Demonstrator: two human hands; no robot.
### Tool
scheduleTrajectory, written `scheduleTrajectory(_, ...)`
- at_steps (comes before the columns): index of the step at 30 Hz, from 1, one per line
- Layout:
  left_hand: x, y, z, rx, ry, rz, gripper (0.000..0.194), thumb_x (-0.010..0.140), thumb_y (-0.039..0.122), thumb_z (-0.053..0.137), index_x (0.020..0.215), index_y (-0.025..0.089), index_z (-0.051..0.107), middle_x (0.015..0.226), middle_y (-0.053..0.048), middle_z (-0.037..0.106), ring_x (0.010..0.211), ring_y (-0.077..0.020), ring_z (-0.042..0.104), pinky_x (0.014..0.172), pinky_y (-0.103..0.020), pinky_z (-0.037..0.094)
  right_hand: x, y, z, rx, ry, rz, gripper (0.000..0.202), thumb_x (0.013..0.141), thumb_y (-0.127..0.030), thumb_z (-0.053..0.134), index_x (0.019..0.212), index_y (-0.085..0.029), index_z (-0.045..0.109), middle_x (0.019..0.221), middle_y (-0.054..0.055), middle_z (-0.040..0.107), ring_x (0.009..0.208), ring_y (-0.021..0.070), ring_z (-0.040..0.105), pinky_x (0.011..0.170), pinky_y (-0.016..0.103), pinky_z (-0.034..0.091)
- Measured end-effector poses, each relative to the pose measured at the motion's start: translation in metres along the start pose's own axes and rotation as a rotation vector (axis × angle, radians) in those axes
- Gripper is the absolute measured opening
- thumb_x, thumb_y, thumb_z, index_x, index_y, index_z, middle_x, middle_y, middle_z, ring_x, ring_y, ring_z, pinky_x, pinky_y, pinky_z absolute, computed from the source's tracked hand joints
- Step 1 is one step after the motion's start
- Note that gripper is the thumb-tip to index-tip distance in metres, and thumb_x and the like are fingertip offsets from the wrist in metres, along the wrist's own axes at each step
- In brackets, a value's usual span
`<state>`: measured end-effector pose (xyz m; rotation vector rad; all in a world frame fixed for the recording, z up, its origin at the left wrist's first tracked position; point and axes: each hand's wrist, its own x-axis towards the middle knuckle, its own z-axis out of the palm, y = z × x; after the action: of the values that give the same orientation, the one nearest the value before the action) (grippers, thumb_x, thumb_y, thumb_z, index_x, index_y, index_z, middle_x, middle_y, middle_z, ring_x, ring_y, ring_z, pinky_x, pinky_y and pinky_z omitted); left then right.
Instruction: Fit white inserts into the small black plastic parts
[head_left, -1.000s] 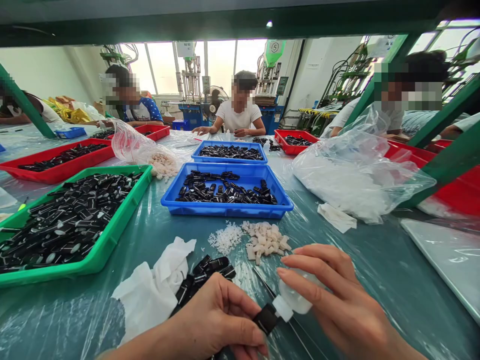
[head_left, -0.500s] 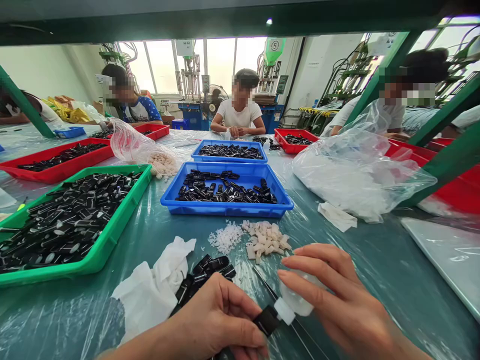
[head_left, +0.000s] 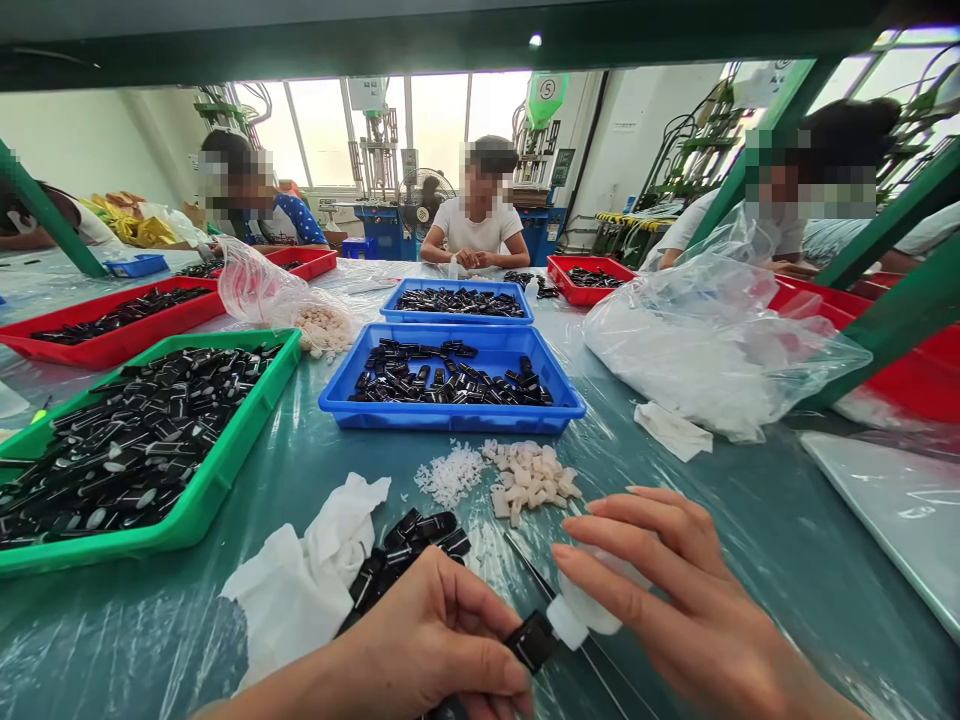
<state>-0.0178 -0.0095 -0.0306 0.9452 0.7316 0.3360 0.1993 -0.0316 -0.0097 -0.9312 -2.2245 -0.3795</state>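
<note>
Low in the middle, my left hand (head_left: 450, 645) pinches a small black plastic part (head_left: 532, 641) between thumb and fingers. My right hand (head_left: 675, 600) is closed around a translucent squeeze bottle (head_left: 596, 600), tipped so its white cap meets the open end of the black part. A pair of metal tweezers (head_left: 529, 562) shows beneath the bottle, partly hidden by it. Loose black parts (head_left: 412, 550) lie beyond my left hand, beside a crumpled white cloth (head_left: 300, 580). Small white bits (head_left: 451, 474) and beige pads (head_left: 532, 475) are heaped beyond the bottle.
A green tray (head_left: 247, 440) of black parts stands left, blue trays (head_left: 450, 415) ahead, and red trays (head_left: 120, 345) farther off. Clear plastic bags (head_left: 720, 350) bulge at right near a green frame post (head_left: 885, 350). Several people (head_left: 476, 220) sit around the table.
Almost nothing differs. My hands keep the bottle's cap against the black part, and the view has shifted very slightly.
</note>
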Motion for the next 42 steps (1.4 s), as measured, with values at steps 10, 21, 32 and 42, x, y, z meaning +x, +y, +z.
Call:
scheduleTrajectory(10,-0.0001,-0.0002,-0.0011,-0.002,-0.01,-0.015,0.015,0.061,0.02,0.069,0.068,0.008,0.071,0.062,-0.006,0.066,0.049,-0.0082,0.059,0.05,-0.015,0.048,-0.0003,-0.0032,0.0028,0.017,0.029,0.032,0.028,0.093,-0.017,0.037,0.097,-0.024,0.064,0.095,0.002,0.067,0.098,0.018,0.054,0.092,0.042,0.034)
scheduleTrajectory(21,0.001,0.0009,0.0007,0.015,-0.002,-0.037,0.016,0.06,0.021,0.069,0.069,0.009,0.072,0.062,-0.006,0.067,0.048,-0.0074,0.058,0.05,-0.015,0.048,-0.001,-0.0051,0.0049,0.018,0.053,0.042,0.028,0.093,-0.017,0.037,0.096,-0.023,0.064,0.095,0.003,0.067,0.097,0.0181,0.053,0.092,0.041,0.033)
scheduleTrajectory(32,0.0014,-0.0015,-0.0001,0.013,-0.008,-0.037,0.019,0.06,0.023,0.071,0.071,0.008,0.072,0.063,-0.006,0.067,0.049,-0.0072,0.058,0.05,-0.014,0.048,-0.0017,-0.0057,0.0071,0.023,0.047,0.053,0.027,0.092,-0.017,0.038,0.098,-0.022,0.064,0.096,0.003,0.066,0.098,0.0191,0.052,0.092,0.042,0.032)
scheduleTrajectory(42,0.0005,-0.0022,-0.0012,0.019,-0.028,-0.015,0.017,0.062,0.021,0.07,0.072,0.007,0.072,0.063,-0.006,0.067,0.048,-0.0059,0.058,0.049,-0.013,0.048,-0.0013,-0.0057,0.0049,-0.024,0.007,0.029,0.026,0.092,-0.015,0.038,0.102,-0.021,0.061,0.095,0.006,0.065,0.097,0.0202,0.051,0.088,0.04,0.036)
